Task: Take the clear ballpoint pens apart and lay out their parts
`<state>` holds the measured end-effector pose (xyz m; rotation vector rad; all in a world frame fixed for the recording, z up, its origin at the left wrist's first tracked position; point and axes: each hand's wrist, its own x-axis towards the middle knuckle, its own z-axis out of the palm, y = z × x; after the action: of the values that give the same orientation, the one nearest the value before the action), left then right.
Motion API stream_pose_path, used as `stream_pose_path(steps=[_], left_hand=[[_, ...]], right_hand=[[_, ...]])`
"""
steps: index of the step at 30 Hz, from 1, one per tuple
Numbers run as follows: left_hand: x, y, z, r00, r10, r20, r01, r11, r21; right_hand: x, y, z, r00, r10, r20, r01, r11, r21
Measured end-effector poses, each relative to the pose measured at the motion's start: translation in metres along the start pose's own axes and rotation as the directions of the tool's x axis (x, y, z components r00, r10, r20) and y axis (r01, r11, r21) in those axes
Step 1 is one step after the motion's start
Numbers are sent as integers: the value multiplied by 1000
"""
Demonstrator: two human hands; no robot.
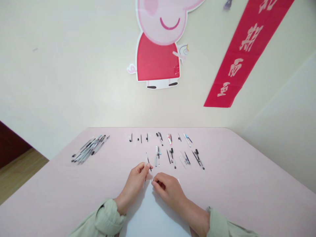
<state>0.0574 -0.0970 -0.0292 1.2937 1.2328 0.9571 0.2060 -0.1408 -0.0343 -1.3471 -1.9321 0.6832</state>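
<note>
My left hand (137,178) is closed in a pinch around a slim pen (148,160) with a dark section, its thin end pointing up and away from me. Close beside it, the fingertips of my right hand (170,190) are pressed together. A tiny dark bit shows at those fingertips, too small to name. Both hands hover over the far end of a white sheet of paper (150,214). Just past my hands lie small groups of pen parts, among them a light pen barrel (156,156) and a dark piece (168,157).
A pile of pens (90,149) lies at the left of the pink-covered table (247,184). Sets of pen parts (160,138) form a row near the back edge. Behind stands a wall with a pig cutout (158,57) and a red banner (243,49).
</note>
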Motion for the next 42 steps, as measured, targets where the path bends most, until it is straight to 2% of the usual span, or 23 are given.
stream_pose_path(steps=[2,4,5,7,8,12,18,24,29,36,42], left_hand=[[6,-1,-4,1000,22,-4,-22,998,66],[17,-1,-9,996,85,-8,-81,967,240],[24,0,-13,993,119,4,-112,926,360],[39,2,-19,989,143,48,-141,771,621],[46,2,-22,989,138,54,-138,721,679],[66,1,-25,992,119,47,-110,599,793],[67,-1,-19,994,105,7,-58,494,868],[66,-3,-28,989,128,-70,-2,493,870],[63,-4,-30,987,139,-75,-11,531,847],[52,-11,-33,973,229,-26,-129,637,760],[54,-22,-36,933,352,-73,-218,716,663]], right_hand=[[-1,0,2,999,-20,38,20,1000,-10],[-1,1,3,998,-17,53,16,1000,17],[-1,1,2,998,-14,57,12,999,32],[0,2,2,998,-9,62,6,999,46],[1,3,1,998,-6,62,4,999,44],[2,5,1,997,1,76,-2,1000,24],[1,6,-1,996,-3,91,-3,998,64],[1,7,-1,994,14,106,-21,997,71],[0,5,-1,994,16,106,-23,998,66],[1,7,-3,995,-7,96,-1,997,82],[0,8,-3,997,-33,72,28,998,58]])
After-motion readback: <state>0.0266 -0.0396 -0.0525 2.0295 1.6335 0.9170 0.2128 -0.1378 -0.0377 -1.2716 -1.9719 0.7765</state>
